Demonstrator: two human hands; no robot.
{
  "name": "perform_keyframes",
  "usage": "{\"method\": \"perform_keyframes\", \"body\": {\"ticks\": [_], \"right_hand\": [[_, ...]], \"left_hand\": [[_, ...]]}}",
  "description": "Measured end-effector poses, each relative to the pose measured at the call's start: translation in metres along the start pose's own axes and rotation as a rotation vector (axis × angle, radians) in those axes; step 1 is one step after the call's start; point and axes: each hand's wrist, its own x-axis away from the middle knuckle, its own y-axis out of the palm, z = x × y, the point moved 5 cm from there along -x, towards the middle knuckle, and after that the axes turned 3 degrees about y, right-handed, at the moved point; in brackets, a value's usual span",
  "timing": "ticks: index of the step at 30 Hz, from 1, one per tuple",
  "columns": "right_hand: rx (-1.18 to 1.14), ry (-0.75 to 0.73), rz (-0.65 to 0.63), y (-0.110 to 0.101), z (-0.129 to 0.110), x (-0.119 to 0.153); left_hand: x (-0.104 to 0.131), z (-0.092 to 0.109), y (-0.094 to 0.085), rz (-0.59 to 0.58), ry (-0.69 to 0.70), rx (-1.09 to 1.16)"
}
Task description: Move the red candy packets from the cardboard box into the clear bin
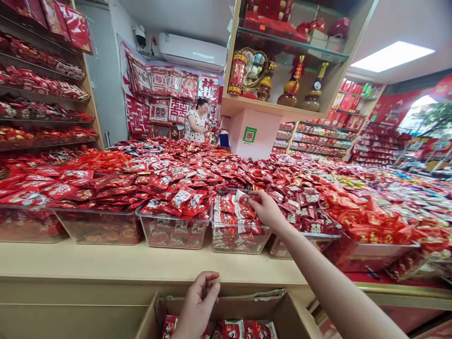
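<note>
From the middle of the view, shelves (42, 99) of red packets stand toward ten o'clock. Between eight and nine, clear bins (97, 228) heaped with red packets line the edge of the pale worktop (106, 263). At eleven, well behind the heaps, a co-worker (194, 125) in a white, dark-spotted garment stands before hanging red and white decorations (169, 82).

Between six and seven o'clock, the left hand (199, 301) hangs above an open cardboard box (261, 306) that holds more packets. Its grip is loosely curled, thumb and forefinger slightly apart.

Near five o'clock, just off the middle, is the red and white packet (243, 197), tilted over the stacked packets of a clear tub (240, 245). The right hand (263, 207), toward four, has its grip closed on this packet's right side; the forearm slants down to five.

At one, a display cabinet (286, 108) holds gourd-shaped ornaments (289, 96). Toward four, just right of the right hand, maroon packets (303, 209) fill another bin; farther along, orange-red packets (370, 221) lie between three and four.
</note>
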Motion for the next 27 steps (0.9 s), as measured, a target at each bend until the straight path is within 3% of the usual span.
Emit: {"method": "perform_keyframes", "body": {"ticks": [3, 7, 11, 15, 19, 22, 24, 26, 27], "right_hand": [[0.096, 0.074, -0.036, 0.027, -0.001, -0.059], [0.137, 0.036, -0.092, 0.068, -0.005, -0.095], [0.214, -0.029, -0.035, 0.084, -0.005, -0.100], [0.275, -0.106, -0.013, 0.091, 0.000, -0.096], [0.264, -0.168, 0.042, 0.078, -0.013, -0.094], [0.216, -0.205, 0.145, 0.046, -0.041, -0.075], [0.153, -0.266, 0.185, 0.024, -0.057, -0.040], [0.026, -0.423, 0.107, 0.017, -0.063, 0.017], [-0.050, -0.525, -0.025, 0.024, -0.059, 0.051]], "left_hand": [[0.002, 0.000, 0.000, -0.014, 0.055, -0.128], [0.004, 0.003, -0.002, -0.073, 0.150, -0.340], [0.003, 0.011, -0.001, -0.138, 0.217, -0.478], [0.000, 0.018, -0.001, -0.156, 0.198, -0.517], [-0.001, 0.015, 0.001, -0.247, 0.199, -0.597], [0.002, 0.010, 0.007, -0.419, 0.210, -0.708], [0.006, 0.012, 0.010, -0.474, 0.229, -0.748], [0.013, 0.014, 0.014, -0.509, 0.221, -0.729], [0.017, 0.012, 0.015, -0.536, 0.188, -0.700]]}}
